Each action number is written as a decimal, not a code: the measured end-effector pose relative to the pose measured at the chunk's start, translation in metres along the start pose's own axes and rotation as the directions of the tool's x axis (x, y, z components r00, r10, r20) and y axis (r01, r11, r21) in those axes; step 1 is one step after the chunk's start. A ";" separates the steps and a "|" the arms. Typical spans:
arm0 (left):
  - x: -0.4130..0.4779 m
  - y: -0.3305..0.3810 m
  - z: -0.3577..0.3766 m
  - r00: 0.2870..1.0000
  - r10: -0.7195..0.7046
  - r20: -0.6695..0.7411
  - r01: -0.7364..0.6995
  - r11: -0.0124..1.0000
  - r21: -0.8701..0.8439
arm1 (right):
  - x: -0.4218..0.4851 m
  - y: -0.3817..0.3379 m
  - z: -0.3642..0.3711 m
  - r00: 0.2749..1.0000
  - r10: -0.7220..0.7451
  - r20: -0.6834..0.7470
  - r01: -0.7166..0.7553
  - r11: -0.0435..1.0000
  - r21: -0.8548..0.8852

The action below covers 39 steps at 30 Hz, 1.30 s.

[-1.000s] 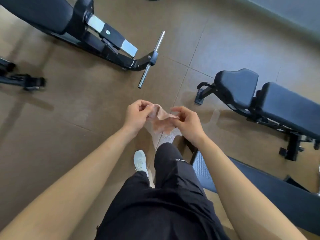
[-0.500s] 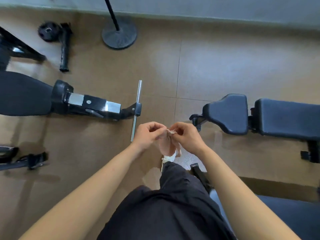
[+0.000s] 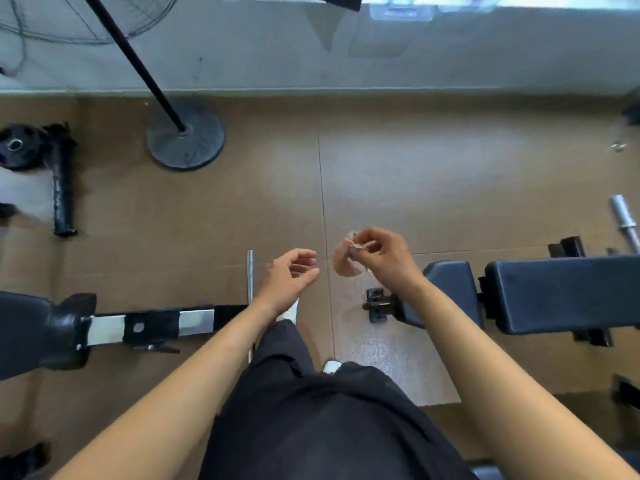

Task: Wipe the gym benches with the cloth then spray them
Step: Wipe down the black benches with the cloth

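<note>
A small pale pink cloth [image 3: 343,261] hangs crumpled from my right hand [image 3: 384,258], pinched between thumb and fingertips above the floor. My left hand [image 3: 291,277] hovers just left of it, fingers loosely curled and holding nothing. A black padded gym bench [image 3: 561,292] lies to the right, its smaller seat pad [image 3: 450,289] partly behind my right forearm. A second black bench [image 3: 24,334] with a steel frame reaches in from the left edge. No spray bottle shows.
A fan stand with a round base [image 3: 185,135] stands by the far wall. A weight plate and black handle [image 3: 60,181] lie far left, a steel bar end [image 3: 623,220] far right. Brown tiled floor lies between the benches.
My left hand has let go of the cloth and drawn apart from the right, which keeps it. The view has tilted up, bringing the wall and fan stand into sight.
</note>
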<state>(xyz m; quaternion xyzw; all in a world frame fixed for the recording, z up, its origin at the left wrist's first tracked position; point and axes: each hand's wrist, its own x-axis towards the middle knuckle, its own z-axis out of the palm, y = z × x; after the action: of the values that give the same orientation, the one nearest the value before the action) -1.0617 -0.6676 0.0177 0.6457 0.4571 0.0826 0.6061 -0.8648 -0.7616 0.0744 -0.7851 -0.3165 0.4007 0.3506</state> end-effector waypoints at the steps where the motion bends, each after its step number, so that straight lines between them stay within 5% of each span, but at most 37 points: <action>1: 0.017 0.006 -0.008 0.999 0.028 0.044 -0.030 0.999 0.045 | 0.014 -0.012 -0.004 1.000 0.015 -0.016 -0.014 0.999 0.042; 6: 0.097 0.052 -0.040 0.971 0.156 0.181 -0.192 0.961 0.201 | 0.071 -0.063 -0.023 0.988 0.118 -0.097 -0.079 0.937 0.340; 10: 0.156 0.090 -0.045 0.942 0.166 0.293 -0.209 0.970 0.121 | 0.117 -0.087 -0.048 0.976 0.194 -0.100 -0.100 0.802 0.588; 16: 0.257 0.140 -0.033 0.945 0.136 0.297 -0.152 0.988 0.029 | 0.203 -0.089 -0.104 0.924 0.322 -0.207 -0.078 0.689 0.721; 25: 0.426 0.265 -0.004 0.947 0.010 0.322 0.019 0.996 -0.087 | 0.365 -0.052 -0.214 0.790 0.554 -0.261 -0.152 0.591 0.792; 32: 0.549 0.363 0.031 0.960 -0.081 0.266 0.150 0.957 -0.248 | 0.474 -0.057 -0.292 0.781 0.551 -0.294 -0.231 0.692 0.683; 39: 0.692 0.418 0.069 0.976 -0.120 0.184 0.146 0.980 -0.134 | 0.592 -0.062 -0.348 0.773 0.535 -0.342 -0.298 0.782 0.548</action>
<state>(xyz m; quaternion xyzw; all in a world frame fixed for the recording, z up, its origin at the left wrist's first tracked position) -0.4176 -0.1749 0.0496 0.5720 0.4371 0.0182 0.6938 -0.2984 -0.3701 0.0338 -0.8029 0.0736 0.3263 0.4934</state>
